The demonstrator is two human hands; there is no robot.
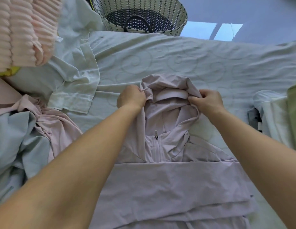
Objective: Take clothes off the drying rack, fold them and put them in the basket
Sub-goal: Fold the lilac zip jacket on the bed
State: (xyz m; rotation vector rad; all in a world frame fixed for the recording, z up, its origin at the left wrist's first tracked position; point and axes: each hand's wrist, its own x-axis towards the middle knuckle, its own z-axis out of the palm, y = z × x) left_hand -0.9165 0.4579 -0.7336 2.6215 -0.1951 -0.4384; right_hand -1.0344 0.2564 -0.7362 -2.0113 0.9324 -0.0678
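Together, two bare arms stretch forward over a pale bedsheet (160, 55). The left hand (131, 98) and right hand (208, 100) each pinch one side of the hood (167, 83) of a single lilac zip jacket (168, 179). The jacket lies front-up on the sheet, with a folded band across its chest. One woven basket (144, 15) stands beyond the bed's far edge, well apart from the jacket. Three loose garments lie at left: a white shirt (74, 83), a pink piece (53, 123) and a pale blue one (19, 138). At right sits what may be a small stack of folded clothes (279, 116), cut off by the frame.
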